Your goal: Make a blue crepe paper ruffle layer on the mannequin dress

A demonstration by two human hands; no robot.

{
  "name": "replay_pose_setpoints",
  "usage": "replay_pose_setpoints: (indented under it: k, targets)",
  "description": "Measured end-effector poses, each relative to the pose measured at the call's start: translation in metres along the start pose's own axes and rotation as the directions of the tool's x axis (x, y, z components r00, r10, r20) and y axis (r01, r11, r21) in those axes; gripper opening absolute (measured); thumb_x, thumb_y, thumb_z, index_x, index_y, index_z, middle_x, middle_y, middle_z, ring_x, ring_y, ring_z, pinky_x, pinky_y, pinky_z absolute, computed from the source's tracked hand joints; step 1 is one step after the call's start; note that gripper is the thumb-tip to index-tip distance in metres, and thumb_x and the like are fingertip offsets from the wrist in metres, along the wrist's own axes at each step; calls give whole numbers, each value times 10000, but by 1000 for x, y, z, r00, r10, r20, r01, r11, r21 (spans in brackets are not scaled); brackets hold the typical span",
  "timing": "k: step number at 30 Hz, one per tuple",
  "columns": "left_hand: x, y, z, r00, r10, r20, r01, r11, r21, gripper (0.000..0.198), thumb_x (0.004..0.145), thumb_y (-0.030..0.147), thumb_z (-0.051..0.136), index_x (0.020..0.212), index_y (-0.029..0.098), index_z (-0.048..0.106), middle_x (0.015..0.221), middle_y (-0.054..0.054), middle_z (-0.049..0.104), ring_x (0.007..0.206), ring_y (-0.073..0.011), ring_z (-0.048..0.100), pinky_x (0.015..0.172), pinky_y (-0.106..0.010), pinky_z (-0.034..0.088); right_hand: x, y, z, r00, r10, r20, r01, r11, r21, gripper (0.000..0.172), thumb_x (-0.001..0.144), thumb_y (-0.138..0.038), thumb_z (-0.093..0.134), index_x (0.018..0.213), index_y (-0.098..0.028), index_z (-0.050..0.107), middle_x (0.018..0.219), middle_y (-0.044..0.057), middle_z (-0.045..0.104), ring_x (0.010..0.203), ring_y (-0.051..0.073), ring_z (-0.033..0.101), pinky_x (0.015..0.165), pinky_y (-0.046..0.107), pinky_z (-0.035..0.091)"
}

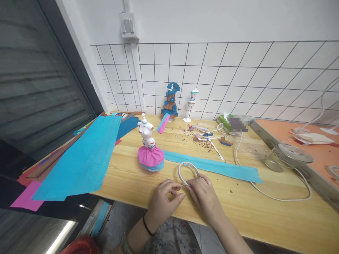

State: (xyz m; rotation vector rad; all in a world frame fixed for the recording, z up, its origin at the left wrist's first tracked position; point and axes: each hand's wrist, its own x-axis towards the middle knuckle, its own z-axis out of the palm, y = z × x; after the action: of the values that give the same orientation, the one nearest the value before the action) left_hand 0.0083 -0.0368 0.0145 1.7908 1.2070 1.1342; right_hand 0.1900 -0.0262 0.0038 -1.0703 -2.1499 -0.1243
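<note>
My right hand (205,197) grips a thin white roll of tape (179,173), which stands tilted above the front of the table. At the roll's lower edge, my left hand (165,199) pinches what looks like the loose end of the tape; the fingertips partly hide it. Just beyond my left hand stands a small white dress form (146,131) wearing a pink gathered skirt (151,156) with a light blue layer under it. A long strip of light blue crepe paper (212,165) lies flat behind the roll.
Coloured paper sheets (82,158) overhang the table's left side. Behind stand a form in a blue and brown dress (170,102) and a bare form (192,100). Paper scraps (202,141), a white cable (280,200) and a lidded jar (291,155) lie right.
</note>
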Motion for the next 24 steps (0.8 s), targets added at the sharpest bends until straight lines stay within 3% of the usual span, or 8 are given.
replay_pose_setpoints:
  k: [11,14,19,24]
  targets:
    - [3,-2,3,993,52,-101,-46,997,67,132,838,158,555,749,180,649,756,-33,676,740,-149,633,690,-254,497,0,-2,0,999,-21,-26,21,1000,-6,85,944,-168,473,974,-193,548,777,32,662,709,154,616,900,406,416]
    - [1,-4,4,990,95,-108,-84,991,100,125,843,155,560,762,182,651,779,-32,687,761,-151,638,740,-275,496,-2,1,1,997,-48,-59,47,999,-22,127,934,-149,484,1042,-180,544,780,28,668,698,147,621,908,400,420]
    - [-3,-6,7,977,176,-120,-150,969,196,97,849,155,566,834,191,655,792,-33,697,766,-156,643,749,-290,498,-6,4,2,997,-81,-4,81,996,-24,256,942,-123,437,1166,-198,534,802,25,668,750,150,619,890,393,431]
    - [-5,-2,9,959,245,-142,-201,943,267,92,849,139,562,849,201,629,791,-30,702,760,-162,652,735,-295,497,-6,5,0,995,-101,11,101,995,-7,189,940,-133,454,1086,-198,555,844,38,679,790,160,614,860,381,438]
